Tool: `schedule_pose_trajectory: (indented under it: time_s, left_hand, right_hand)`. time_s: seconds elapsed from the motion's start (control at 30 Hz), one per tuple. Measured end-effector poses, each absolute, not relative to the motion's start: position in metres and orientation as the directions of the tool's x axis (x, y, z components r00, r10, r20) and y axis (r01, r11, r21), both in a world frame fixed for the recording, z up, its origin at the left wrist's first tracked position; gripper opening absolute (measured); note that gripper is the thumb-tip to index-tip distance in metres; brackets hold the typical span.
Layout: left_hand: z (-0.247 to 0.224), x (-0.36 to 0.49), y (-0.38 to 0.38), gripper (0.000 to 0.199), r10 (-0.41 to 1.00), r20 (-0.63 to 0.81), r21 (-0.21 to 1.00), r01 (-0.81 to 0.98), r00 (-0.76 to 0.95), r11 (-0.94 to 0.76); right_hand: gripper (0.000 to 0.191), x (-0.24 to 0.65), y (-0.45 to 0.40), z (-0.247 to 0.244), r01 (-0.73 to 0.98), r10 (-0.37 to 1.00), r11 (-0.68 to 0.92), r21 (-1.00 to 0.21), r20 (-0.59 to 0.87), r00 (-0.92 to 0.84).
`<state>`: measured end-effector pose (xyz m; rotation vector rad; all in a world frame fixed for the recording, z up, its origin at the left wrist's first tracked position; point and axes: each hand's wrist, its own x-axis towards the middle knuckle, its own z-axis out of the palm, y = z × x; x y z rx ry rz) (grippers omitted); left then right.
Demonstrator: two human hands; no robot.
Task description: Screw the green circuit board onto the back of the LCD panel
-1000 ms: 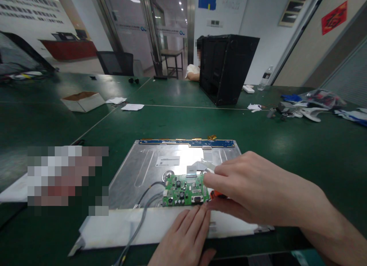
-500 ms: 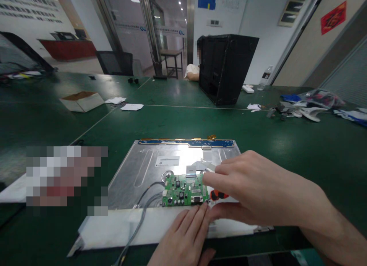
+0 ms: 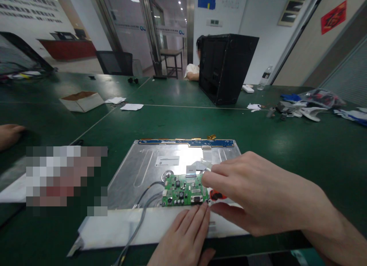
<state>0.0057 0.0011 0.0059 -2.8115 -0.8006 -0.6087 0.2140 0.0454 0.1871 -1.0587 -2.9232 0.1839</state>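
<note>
A green circuit board [image 3: 185, 189] lies on the silver metal back of a display panel [image 3: 126, 182]. My right hand [image 3: 246, 193] is closed around a red-and-black screwdriver [image 3: 217, 195] at the board's right end. Most of the tool is hidden by the fingers, and its tip seems to be at the lower right corner. My left hand [image 3: 186, 235] lies flat, fingers stretched out together, the fingertips at the board's front edge. Grey cables [image 3: 145, 212] run from the board's left side towards me. A flat ribbon cable [image 3: 191, 170] meets its back edge.
A white strip [image 3: 114, 229] runs along the panel's front. Another person's hand [image 3: 10, 136] rests at the left. Farther back are an open box [image 3: 82, 101], a large black case [image 3: 229, 69], a bottle [image 3: 265, 78] and a plastic bag [image 3: 322, 98].
My right hand has turned slightly, its thumb dropping away from my left fingertips and its wrist lowering. The left hand stays in place. Another person's hand has come in at the left edge.
</note>
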Motion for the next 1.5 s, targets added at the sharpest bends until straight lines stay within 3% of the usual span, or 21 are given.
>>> schedule_pose_trajectory:
  time_s: [0.23,0.4,0.53,0.8,1.27,1.5]
  left_hand:
    - [0.0053,0.0055,0.003,0.044,0.465,0.427,-0.038,0.529,0.776,-0.848]
    - [0.0035,0.0052,0.0028,0.05,0.46,0.408,-0.054,0.524,0.789,-0.85]
    - [0.0029,0.0048,0.0019,0.049,0.468,0.406,-0.041,0.527,0.785,-0.849]
    - [0.0055,0.0061,0.0021,0.045,0.463,0.422,-0.051,0.53,0.779,-0.846]
    - [0.0074,0.0068,0.0027,0.045,0.472,0.422,-0.03,0.532,0.774,-0.846]
    - [0.0009,0.0045,0.0027,0.046,0.455,0.422,-0.054,0.523,0.784,-0.85]
  right_hand:
    - [0.015,0.2143,0.0503,0.1791,0.658,0.659,0.751,-0.044,-0.007,-0.752]
    - [0.003,0.2132,0.0485,0.1812,0.638,0.641,0.766,-0.083,0.011,-0.768]
    - [0.005,0.2134,0.0473,0.1841,0.622,0.627,0.773,-0.122,0.005,-0.779]
    - [0.012,0.2155,0.0493,0.179,0.657,0.658,0.752,-0.043,0.003,-0.753]
    - [0.005,0.212,0.046,0.1855,0.614,0.618,0.779,-0.125,-0.008,-0.786]
    - [0.008,0.2141,0.0478,0.1831,0.651,0.652,0.757,-0.057,-0.01,-0.758]
